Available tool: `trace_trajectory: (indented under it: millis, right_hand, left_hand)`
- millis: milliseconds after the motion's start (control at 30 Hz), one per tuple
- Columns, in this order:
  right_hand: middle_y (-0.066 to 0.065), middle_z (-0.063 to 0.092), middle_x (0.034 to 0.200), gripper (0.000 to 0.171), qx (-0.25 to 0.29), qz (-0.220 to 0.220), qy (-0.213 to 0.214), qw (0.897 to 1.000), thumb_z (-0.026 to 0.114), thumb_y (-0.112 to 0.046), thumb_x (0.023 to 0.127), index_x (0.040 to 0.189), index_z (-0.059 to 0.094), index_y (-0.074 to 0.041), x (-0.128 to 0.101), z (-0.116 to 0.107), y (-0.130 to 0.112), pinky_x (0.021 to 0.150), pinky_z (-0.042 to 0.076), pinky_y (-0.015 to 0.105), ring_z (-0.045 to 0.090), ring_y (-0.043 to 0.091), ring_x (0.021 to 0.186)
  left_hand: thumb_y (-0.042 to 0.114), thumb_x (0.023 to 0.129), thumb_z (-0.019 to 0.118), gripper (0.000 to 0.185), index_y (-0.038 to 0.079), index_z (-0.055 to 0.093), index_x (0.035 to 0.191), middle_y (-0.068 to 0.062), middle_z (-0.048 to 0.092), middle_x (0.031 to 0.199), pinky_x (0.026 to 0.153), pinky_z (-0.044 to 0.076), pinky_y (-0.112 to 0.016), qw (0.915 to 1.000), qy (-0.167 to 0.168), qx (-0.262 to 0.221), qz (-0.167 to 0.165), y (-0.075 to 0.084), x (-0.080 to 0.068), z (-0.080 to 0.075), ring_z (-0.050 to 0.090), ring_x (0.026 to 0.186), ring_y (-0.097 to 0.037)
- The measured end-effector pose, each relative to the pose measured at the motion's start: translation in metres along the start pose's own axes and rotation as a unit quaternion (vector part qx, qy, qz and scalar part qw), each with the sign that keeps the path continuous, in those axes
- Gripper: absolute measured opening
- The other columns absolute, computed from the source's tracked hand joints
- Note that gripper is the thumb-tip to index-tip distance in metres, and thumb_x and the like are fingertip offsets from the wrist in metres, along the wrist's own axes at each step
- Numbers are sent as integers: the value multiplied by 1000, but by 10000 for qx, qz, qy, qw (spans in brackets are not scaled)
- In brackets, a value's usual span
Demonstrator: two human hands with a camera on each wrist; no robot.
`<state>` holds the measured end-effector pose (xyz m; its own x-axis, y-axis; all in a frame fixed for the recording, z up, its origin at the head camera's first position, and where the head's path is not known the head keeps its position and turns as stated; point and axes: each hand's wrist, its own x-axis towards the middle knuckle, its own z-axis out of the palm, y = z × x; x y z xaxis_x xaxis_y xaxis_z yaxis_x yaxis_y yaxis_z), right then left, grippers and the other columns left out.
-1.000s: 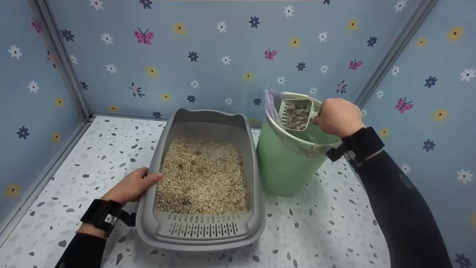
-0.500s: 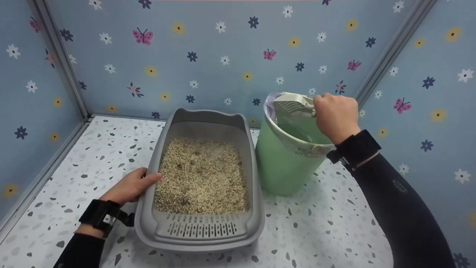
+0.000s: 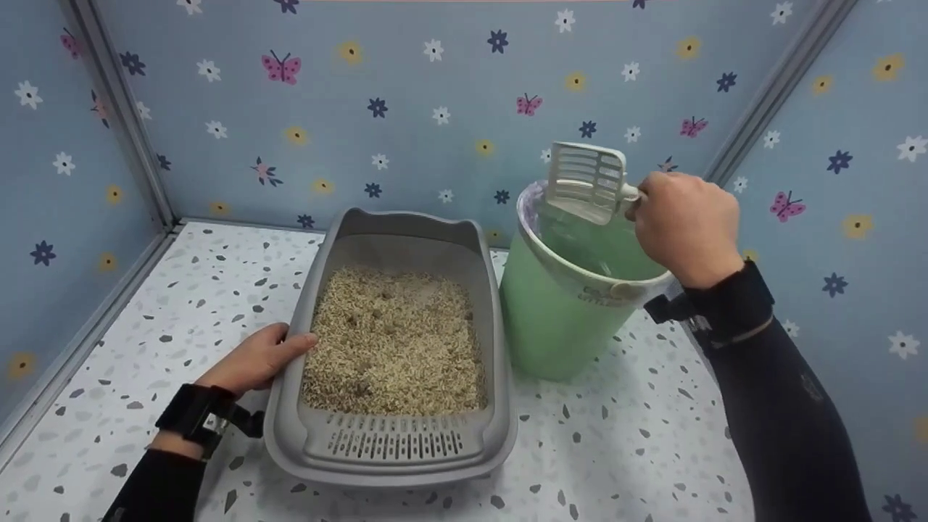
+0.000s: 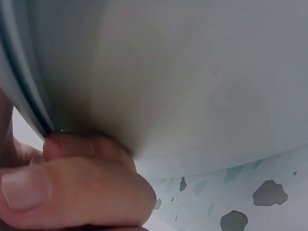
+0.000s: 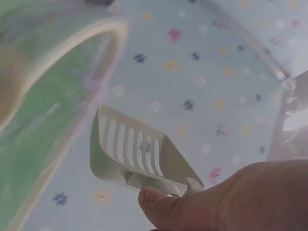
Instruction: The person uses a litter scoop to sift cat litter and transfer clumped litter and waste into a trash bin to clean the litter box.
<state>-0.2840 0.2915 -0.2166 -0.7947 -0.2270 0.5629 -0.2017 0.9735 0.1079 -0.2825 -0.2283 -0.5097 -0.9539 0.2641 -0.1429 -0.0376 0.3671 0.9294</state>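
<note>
At the left, the left hand [image 3: 257, 359] grips the left rim of the grey litter tray [image 3: 395, 449], thumb on top and fingers curled under the rim. The tray stands near the middle of the speckled tabletop [image 3: 652, 442], filled with beige litter [image 3: 395, 341]. Just beside its right side stands a green bucket [image 3: 558, 326] with a bag lining. Above the bucket's mouth, the right hand [image 3: 685, 225] has its fingers clamped on the handle of a white slotted scoop [image 3: 586, 181], which looks empty.
</note>
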Motion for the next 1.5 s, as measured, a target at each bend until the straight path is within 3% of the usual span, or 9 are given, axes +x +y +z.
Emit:
trace_trajectory:
  millis: [100, 267, 433, 633, 833, 933, 1067, 1133, 1500]
  right_hand:
    - [16, 71, 76, 15, 157, -308, 312, 9989, 82, -15, 99, 99, 80, 0, -6, -7, -24, 45, 46, 51, 60, 35, 58]
    - [11, 69, 73, 15, 58, -1110, 255, 9935, 86, -17, 98, 98, 80, -2, -12, 7, -77, 42, 42, 41, 53, 24, 52]
    - [5, 61, 65, 22, -413, -1915, 13, 9806, 79, -15, 103, 84, 74, -6, -14, 44, -123, 43, 38, 35, 46, 18, 50]
    - [4, 64, 67, 29, -1127, -2499, -288, 9613, 75, -9, 102, 74, 68, -10, -9, 104, -159, 47, 54, 40, 60, 20, 54]
    - [2, 57, 68, 43, -1822, -2677, -210, 9459, 61, -1, 103, 66, 45, -15, 1, 164, -185, 55, 59, 36, 64, 19, 62]
    - [1, 42, 66, 49, -2110, -2671, -377, 9395, 55, -1, 108, 67, 31, -16, 7, 186, -194, 59, 57, 34, 52, 18, 58]
    - [3, 36, 67, 52, -2245, -2707, -840, 9323, 53, -8, 115, 69, 29, -18, 12, 208, -206, 66, 57, 34, 49, 19, 61]
    - [4, 43, 69, 51, -2202, -2728, -974, 9314, 53, -12, 116, 69, 33, -18, 12, 219, -210, 70, 58, 35, 58, 20, 65]
    - [1, 51, 71, 48, -2111, -3416, -718, 9130, 56, -11, 112, 69, 39, -19, -6, 231, -221, 64, 59, 34, 60, 17, 66]
  left_hand:
    - [52, 112, 61, 62, -7, 51, 129, -8, 58, 93, 54, 49, -26, 10000, 9, -21, 21, 0, 0, -1, 52, 67, -13]
    - [52, 112, 61, 63, -8, 51, 131, -10, 61, 96, 57, 54, -29, 10000, 34, -23, -23, -3, -1, -1, 58, 70, -15]
    - [51, 112, 62, 58, -4, 52, 124, -7, 57, 92, 56, 52, -28, 10000, 75, -35, -53, -5, -2, 1, 54, 68, -13]
    - [50, 113, 62, 57, -4, 52, 125, -8, 58, 93, 56, 51, -27, 9999, 64, -39, -77, -5, -2, 4, 53, 68, -14]
    - [49, 114, 61, 59, -6, 50, 130, -7, 56, 92, 55, 49, -27, 9999, -23, -102, -29, -5, 0, 5, 49, 66, -12]
    - [49, 114, 61, 60, -7, 49, 132, -7, 55, 92, 54, 46, -26, 9999, -45, -110, 49, -4, 3, 5, 48, 65, -11]
    - [51, 112, 63, 63, -8, 51, 131, -9, 57, 94, 56, 52, -28, 9999, -12, -74, 83, -1, 4, 4, 53, 69, -14]
    - [52, 112, 64, 63, -8, 51, 130, -10, 58, 94, 57, 54, -29, 9999, -9, -76, 79, 0, 3, 5, 56, 70, -16]
    - [50, 112, 63, 62, -7, 51, 130, -10, 59, 94, 55, 53, -29, 10000, 18, -43, 30, -2, -1, 0, 55, 67, -14]
